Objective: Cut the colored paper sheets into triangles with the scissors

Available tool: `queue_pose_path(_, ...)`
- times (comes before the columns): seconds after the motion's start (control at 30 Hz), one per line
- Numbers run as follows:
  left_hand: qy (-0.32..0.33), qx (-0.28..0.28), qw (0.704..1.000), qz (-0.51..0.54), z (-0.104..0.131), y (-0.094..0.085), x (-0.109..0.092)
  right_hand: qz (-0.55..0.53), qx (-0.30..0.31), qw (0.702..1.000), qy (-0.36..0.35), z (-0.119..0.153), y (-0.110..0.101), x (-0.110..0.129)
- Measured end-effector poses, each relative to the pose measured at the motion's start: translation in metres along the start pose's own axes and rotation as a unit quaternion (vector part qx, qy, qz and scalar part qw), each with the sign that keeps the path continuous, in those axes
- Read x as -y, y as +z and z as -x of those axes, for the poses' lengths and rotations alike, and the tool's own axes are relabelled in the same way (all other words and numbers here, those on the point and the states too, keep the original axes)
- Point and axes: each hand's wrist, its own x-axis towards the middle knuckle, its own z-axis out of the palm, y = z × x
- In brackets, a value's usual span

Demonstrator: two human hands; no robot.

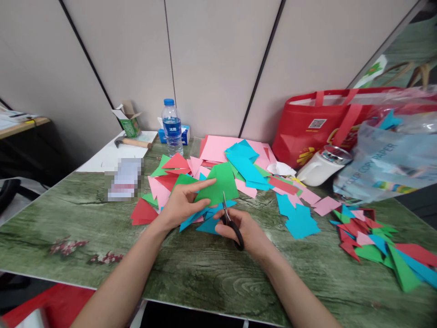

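Note:
My left hand (182,200) pinches the left side of a green sheet of paper (223,182) between thumb and fingers, holding it above the pile. In my right hand (244,228) is a pair of scissors (235,232) with black handles. Its blades point up at the lower edge of the green paper; whether they are cutting into it I cannot tell. Beneath and around both hands lie pink, red, green and blue paper pieces, among them a red piece (143,212) at the left and blue pieces (300,221) at the right.
A water bottle (172,130), tissue pack (185,135), small green box (129,123) and hammer (133,142) stand or lie at the back left. A red bag (297,123), white mug (317,168) and plastic copy-paper bag (382,159) crowd the right. More scraps (372,251) lie at the right.

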Motion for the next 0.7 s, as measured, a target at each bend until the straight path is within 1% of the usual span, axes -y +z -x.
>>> queue_pose_path(0.27,0.000,0.002,1.000,0.004,0.0002,-0.0007,0.0045,0.011,-0.020,1.000,-0.007,-0.0013,0.0020,-0.0026)
queue_pose_path(0.5,-0.003,0.002,1.000,0.012,-0.0006,-0.0012,0.0064,0.014,-0.047,0.999,0.021,-0.0013,0.0055,0.0011)
queue_pose_path(0.7,-0.002,0.002,1.000,0.018,-0.0004,-0.0012,0.0051,0.007,-0.059,0.998,0.019,-0.0010,0.0063,-0.0007)
